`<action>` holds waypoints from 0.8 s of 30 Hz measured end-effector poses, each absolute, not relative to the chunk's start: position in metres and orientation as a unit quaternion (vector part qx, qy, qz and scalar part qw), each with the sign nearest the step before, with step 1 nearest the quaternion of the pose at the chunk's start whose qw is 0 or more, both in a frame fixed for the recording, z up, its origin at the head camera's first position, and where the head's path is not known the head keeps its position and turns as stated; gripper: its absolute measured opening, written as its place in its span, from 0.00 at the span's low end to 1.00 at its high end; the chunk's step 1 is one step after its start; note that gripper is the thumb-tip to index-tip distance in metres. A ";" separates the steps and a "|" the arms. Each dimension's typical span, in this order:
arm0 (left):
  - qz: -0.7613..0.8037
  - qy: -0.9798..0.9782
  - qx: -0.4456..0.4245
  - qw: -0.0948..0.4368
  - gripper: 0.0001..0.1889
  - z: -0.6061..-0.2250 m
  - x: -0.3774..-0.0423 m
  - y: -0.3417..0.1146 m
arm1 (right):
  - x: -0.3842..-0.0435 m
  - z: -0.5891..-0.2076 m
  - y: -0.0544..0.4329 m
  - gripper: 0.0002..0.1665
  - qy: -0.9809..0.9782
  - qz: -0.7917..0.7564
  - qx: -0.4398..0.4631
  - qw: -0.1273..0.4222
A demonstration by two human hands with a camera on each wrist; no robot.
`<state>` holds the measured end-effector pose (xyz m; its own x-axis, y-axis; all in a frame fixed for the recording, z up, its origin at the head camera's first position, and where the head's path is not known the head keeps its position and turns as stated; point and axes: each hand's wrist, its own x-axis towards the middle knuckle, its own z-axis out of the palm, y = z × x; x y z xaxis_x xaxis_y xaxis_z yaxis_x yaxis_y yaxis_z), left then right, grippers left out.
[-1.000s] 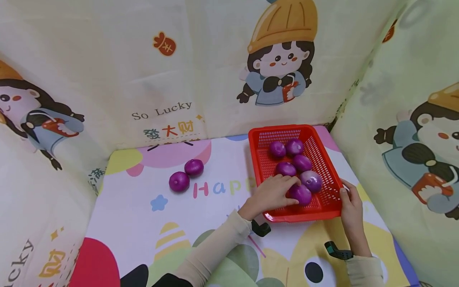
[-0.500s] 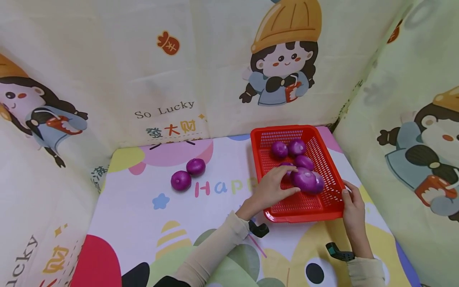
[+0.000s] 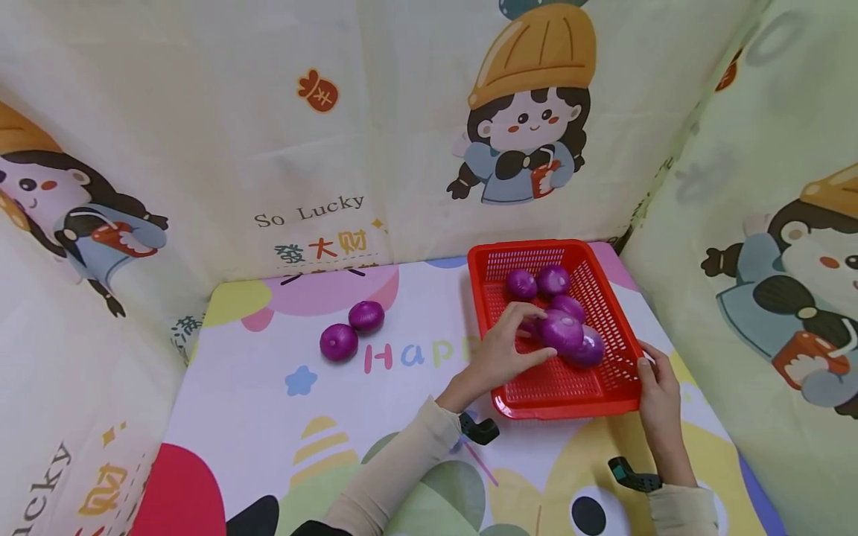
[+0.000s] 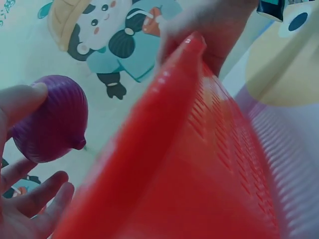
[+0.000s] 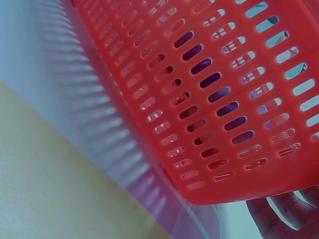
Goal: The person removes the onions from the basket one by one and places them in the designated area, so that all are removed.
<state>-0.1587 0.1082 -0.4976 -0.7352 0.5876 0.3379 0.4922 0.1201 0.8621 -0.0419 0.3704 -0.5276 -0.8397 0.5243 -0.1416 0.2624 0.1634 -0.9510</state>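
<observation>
A purple onion [image 3: 561, 332] is pinched between the thumb and fingers of my left hand [image 3: 506, 350], raised over the red plastic basket [image 3: 482, 298]. The left wrist view shows the same onion [image 4: 55, 119] above the basket rim [image 4: 144, 119], its pointed tip facing right. Several other purple onions lie inside the basket, such as one [image 3: 553, 280] at the back and a paler one [image 3: 590, 348] under the held onion. My right hand [image 3: 660, 387] grips the basket's right front corner. In the right wrist view, its fingers [image 5: 284, 214] curl at the basket's edge.
Two purple onions, a nearer one [image 3: 338, 342] and a farther one [image 3: 366, 317], sit on the table left of the basket. A printed cloth [image 3: 402, 417] covers the table. Patterned cloth walls [image 3: 402, 149] rise at the back and both sides.
My left hand has picked an onion up from the front of the basket and lifted it, then shifted it slightly left. The right hand keeps its grip on the basket.
</observation>
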 end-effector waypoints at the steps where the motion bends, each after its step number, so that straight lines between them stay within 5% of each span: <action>1: 0.568 0.739 0.359 0.050 0.31 -0.497 -0.158 0.108 | -0.042 -0.528 0.371 0.30 -0.754 0.593 -0.260 0.111; 10: 0.687 0.642 0.323 0.104 0.29 -0.488 -0.154 0.094 | -0.036 -0.529 0.372 0.30 -0.770 0.571 -0.263 0.109; 24: 0.718 0.641 0.269 0.034 0.32 -0.476 -0.141 0.045 | -0.041 -0.528 0.371 0.30 -0.769 0.573 -0.261 0.112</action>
<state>-0.1408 0.0449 -0.4760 -0.8533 0.3930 0.3426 0.2962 -0.1754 0.9389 -0.0415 0.3710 -0.5281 -0.8392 0.5289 -0.1264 0.2729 0.2085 -0.9392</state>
